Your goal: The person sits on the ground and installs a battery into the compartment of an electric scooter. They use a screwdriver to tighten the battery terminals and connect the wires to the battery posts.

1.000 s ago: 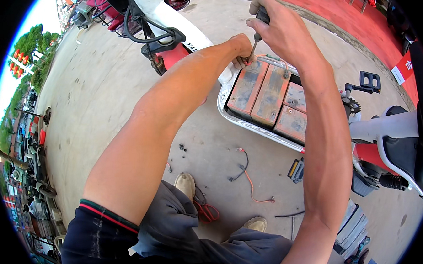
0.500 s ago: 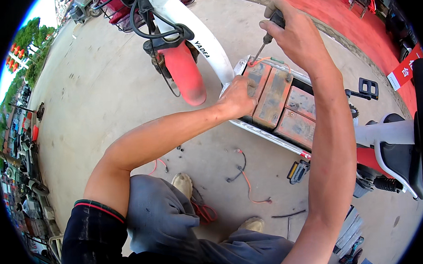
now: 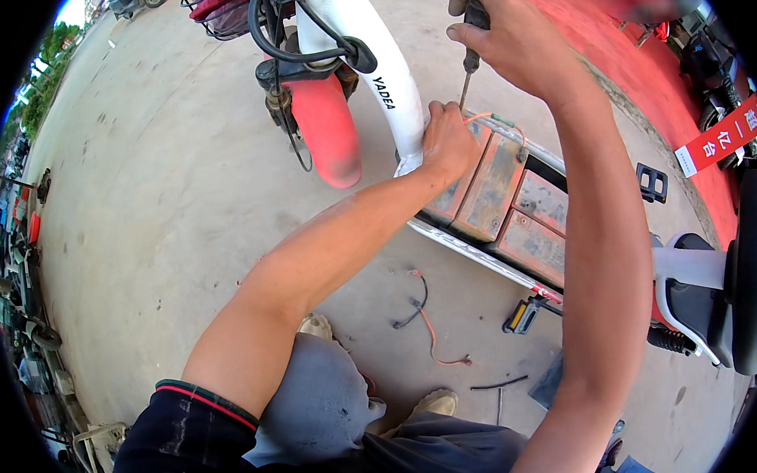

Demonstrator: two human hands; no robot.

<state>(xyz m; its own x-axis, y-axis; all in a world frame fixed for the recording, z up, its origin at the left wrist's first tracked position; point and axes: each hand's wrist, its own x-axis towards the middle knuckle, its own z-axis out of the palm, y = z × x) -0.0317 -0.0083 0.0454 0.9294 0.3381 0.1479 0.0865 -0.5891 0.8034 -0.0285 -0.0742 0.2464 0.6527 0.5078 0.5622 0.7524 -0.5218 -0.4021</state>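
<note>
In my right hand [image 3: 514, 45] is a screwdriver [image 3: 474, 39], its dark handle gripped and its shaft pointing down. The tip meets the far left corner of a battery compartment in an electric bike, partly hidden behind my left hand [image 3: 451, 143]. My left fingers are curled together at that tip; what they pinch is hidden. Below that hand lies a dusty reddish-brown battery [image 3: 448, 200], beside a second long battery [image 3: 490, 183] and two more [image 3: 541, 198]. An orange wire [image 3: 480, 115] with a green section runs along the far edge to a terminal.
The bike's white frame tube [image 3: 395, 86] and red front fender [image 3: 325, 136] rise left of the compartment. A pedal [image 3: 520, 316] sticks out on the near side. Loose wires [image 3: 434, 323] and a T-shaped tool [image 3: 499, 395] lie on the concrete near my shoes. Vehicles line the left edge.
My left hand has moved up and right to the screwdriver's tip. The screwdriver in my right hand now stands more upright. The view has shifted slightly.
</note>
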